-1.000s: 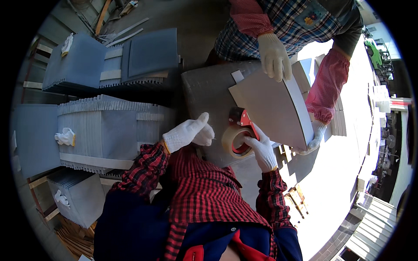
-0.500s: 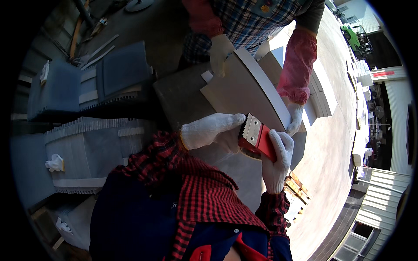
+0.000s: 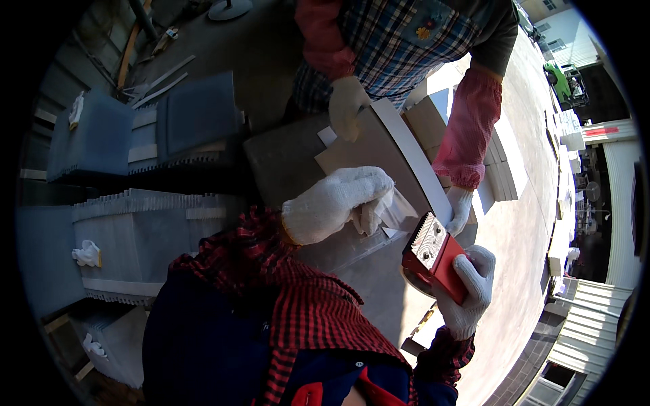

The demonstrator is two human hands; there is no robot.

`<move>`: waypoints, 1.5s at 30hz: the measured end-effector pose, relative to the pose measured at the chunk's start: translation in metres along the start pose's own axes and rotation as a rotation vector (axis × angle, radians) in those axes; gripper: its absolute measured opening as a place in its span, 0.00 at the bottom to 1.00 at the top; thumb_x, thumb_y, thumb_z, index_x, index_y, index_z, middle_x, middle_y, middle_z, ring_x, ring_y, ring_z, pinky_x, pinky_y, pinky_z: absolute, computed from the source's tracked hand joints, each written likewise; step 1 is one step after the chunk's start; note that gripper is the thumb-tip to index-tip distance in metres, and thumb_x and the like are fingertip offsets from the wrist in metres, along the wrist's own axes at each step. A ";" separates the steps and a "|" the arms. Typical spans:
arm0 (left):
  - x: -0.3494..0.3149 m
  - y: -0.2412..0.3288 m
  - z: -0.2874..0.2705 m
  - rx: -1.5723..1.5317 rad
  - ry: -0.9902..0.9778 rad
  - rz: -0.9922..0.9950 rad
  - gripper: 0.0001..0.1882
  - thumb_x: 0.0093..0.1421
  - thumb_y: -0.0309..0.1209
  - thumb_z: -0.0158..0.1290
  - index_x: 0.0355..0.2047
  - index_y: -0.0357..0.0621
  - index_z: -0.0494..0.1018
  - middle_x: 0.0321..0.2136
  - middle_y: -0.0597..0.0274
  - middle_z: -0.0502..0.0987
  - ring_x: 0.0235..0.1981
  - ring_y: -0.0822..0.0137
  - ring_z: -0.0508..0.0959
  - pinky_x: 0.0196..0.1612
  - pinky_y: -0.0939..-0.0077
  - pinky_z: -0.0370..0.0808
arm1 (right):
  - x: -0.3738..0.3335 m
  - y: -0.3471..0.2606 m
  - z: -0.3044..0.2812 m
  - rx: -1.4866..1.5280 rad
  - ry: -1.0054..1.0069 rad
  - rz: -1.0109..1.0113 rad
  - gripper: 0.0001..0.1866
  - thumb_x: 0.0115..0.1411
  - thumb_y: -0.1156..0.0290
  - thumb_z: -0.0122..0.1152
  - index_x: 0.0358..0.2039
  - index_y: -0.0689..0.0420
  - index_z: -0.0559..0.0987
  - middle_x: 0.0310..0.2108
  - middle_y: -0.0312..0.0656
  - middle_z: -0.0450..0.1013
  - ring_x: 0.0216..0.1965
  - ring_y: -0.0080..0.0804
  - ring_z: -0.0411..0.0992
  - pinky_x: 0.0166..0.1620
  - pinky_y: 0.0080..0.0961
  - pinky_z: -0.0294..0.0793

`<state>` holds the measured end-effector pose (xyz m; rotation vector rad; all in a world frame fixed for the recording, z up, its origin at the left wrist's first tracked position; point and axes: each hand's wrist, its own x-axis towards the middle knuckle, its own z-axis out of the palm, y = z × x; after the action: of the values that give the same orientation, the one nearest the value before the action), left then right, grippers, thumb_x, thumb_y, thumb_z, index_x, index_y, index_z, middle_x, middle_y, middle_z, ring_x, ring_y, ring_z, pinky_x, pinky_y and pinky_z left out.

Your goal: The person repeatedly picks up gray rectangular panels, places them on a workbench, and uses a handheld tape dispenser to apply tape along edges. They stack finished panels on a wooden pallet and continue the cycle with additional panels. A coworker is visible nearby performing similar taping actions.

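Note:
My left hand [image 3: 338, 203], in a white glove, pinches the free end of a clear tape strip [image 3: 389, 215] and presses it toward a flat grey box [image 3: 291, 159]. My right hand [image 3: 470, 287], also gloved, grips a red tape dispenser [image 3: 433, 256] with a toothed metal blade, held just right of the left hand. Clear tape stretches between the two hands. Across from me a person in a plaid shirt and pink sleeve covers holds a tilted grey board [image 3: 393, 152] with both gloved hands [image 3: 347, 105].
Stacks of grey-blue flat boards [image 3: 135, 233] stand at the left, with more behind [image 3: 196, 115]. White gloves [image 3: 87, 254] lie on one stack. Pale boxes [image 3: 497, 169] are piled on the sunlit pavement at right. Buildings and a green vehicle [image 3: 562, 74] are far right.
My right hand has carried the dispenser lower and to the right, drawing tape out. My left hand stayed on the tape end by the box. The view shifted upward.

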<state>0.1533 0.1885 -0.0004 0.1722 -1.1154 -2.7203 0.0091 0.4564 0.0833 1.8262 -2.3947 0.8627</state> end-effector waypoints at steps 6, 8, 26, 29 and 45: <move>0.070 0.091 -0.082 0.739 0.050 0.133 0.18 0.72 0.38 0.44 0.26 0.45 0.70 0.23 0.69 0.70 0.22 0.78 0.68 0.27 0.83 0.67 | 0.005 0.020 -0.027 -0.189 0.079 0.097 0.30 0.40 0.83 0.71 0.49 0.56 0.80 0.46 0.50 0.71 0.46 0.48 0.72 0.47 0.39 0.76; 0.098 0.102 -0.111 0.963 -0.040 0.163 0.14 0.70 0.36 0.47 0.27 0.45 0.71 0.24 0.71 0.70 0.22 0.81 0.68 0.26 0.84 0.67 | 0.026 0.027 -0.015 -0.269 0.052 0.067 0.28 0.43 0.83 0.71 0.49 0.57 0.82 0.47 0.48 0.72 0.48 0.46 0.73 0.47 0.37 0.79; 0.152 0.008 -0.178 1.573 0.041 -0.093 0.19 0.72 0.42 0.39 0.56 0.53 0.71 0.46 0.57 0.79 0.48 0.49 0.78 0.52 0.59 0.73 | 0.063 0.052 0.032 -0.281 -0.080 0.150 0.31 0.43 0.80 0.71 0.52 0.50 0.80 0.47 0.49 0.67 0.47 0.50 0.73 0.49 0.37 0.77; 0.151 0.007 -0.168 1.665 0.097 -0.107 0.19 0.72 0.41 0.37 0.58 0.54 0.69 0.47 0.57 0.78 0.47 0.48 0.78 0.51 0.57 0.74 | 0.064 0.049 0.035 -0.293 -0.075 0.170 0.31 0.44 0.79 0.71 0.52 0.50 0.79 0.48 0.49 0.68 0.47 0.49 0.73 0.49 0.37 0.77; 0.109 -0.036 -0.118 1.391 0.398 0.886 0.29 0.59 0.19 0.52 0.61 0.50 0.65 0.60 0.50 0.68 0.58 0.46 0.71 0.58 0.54 0.71 | 0.061 0.039 0.044 -0.353 -0.055 0.158 0.30 0.47 0.84 0.68 0.54 0.54 0.79 0.47 0.51 0.71 0.47 0.48 0.75 0.46 0.36 0.82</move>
<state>0.0637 0.1092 -0.1131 0.2779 -2.0226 -0.8081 -0.0312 0.3900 0.0498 1.5661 -2.5488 0.3642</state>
